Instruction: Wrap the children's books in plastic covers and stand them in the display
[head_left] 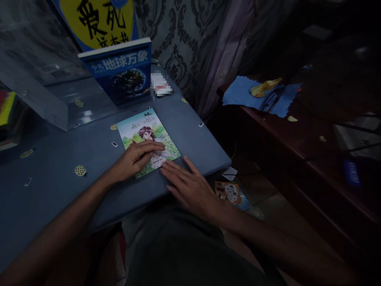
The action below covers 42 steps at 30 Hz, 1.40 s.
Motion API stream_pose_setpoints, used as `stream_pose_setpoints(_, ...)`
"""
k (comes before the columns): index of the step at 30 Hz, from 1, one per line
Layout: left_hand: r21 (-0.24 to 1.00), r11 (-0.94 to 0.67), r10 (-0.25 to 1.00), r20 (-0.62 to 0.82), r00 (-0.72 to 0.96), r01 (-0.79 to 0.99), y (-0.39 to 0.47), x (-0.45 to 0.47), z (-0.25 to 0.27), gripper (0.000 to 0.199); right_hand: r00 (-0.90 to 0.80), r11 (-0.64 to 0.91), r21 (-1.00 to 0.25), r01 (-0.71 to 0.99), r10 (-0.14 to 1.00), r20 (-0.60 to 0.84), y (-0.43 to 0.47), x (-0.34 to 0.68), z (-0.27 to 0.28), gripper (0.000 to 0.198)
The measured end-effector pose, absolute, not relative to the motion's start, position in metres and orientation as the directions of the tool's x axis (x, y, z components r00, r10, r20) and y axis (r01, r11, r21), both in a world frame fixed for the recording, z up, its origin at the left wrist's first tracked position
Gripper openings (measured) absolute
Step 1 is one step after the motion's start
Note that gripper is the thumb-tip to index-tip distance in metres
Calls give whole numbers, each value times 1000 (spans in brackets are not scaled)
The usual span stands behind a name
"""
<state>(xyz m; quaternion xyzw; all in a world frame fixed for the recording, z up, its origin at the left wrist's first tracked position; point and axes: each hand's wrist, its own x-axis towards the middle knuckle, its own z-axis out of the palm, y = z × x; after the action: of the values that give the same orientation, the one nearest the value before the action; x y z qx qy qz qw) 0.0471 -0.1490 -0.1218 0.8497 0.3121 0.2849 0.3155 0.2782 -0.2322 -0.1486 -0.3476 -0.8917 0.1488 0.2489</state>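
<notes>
A thin paperback book lies closed on the blue tabletop, its cover showing a girl with a flower wreath in a green field. My left hand rests on the lower part of this cover, fingers stretched out together and pointing right. At the book's lower right edge is my right hand, its fingers extended and the thumb apart. The fingertips seem to touch the cover's bottom edge. Neither hand grips anything. Part of the cover is hidden under the left hand.
Behind the book stands a blue hardback with a globe picture, before a yellow and blue book. A clear panel and stacked books are at left. Right, a dark red table holds blue paper. Books lie below.
</notes>
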Motion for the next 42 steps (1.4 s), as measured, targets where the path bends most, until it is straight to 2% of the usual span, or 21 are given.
stream_pose_setpoints(3, 601, -637, 725, 255, 639, 483, -160, 58, -120, 30, -576, 663, -499, 558, 742, 343, -221, 308, -148, 42)
stream_pose_setpoints(8, 210, -682, 728, 290, 622, 700, -180, 85, -122, 38, -565, 552, -728, 407, 778, 274, -196, 327, -137, 41)
stream_pose_setpoints(12, 7, -681, 688, 348, 637, 732, -183, 98, -124, 28, -503, 374, -876, 306, 844, 185, -181, 331, -129, 41)
stream_pose_setpoints(17, -177, -696, 588, 415, 694, 696, -182, 101, -122, 23, -442, 294, -928, 228, 880, 170, -177, 333, -132, 44)
stream_pose_setpoints(25, -184, -698, 583, 416, 698, 692, -182, 100, -122, 24, -391, 264, -949, 170, 903, 181, -179, 334, -136, 46)
stream_pose_setpoints(31, -36, -693, 669, 338, 662, 720, -184, 99, -123, 28, -427, 334, -921, 199, 875, 225, -181, 333, -134, 44)
stream_pose_setpoints(33, -25, -692, 675, 333, 658, 722, -185, 99, -124, 29, -449, 400, -879, 257, 856, 258, -183, 331, -134, 43)
stream_pose_setpoints(38, -169, -701, 601, 382, 701, 693, -186, 100, -126, 27, -496, 595, -675, 437, 785, 371, -185, 324, -141, 39)
stream_pose_setpoints(42, -174, -690, 609, 387, 693, 703, -189, 99, -126, 28, -504, 676, -571, 467, 734, 456, -185, 320, -144, 37)
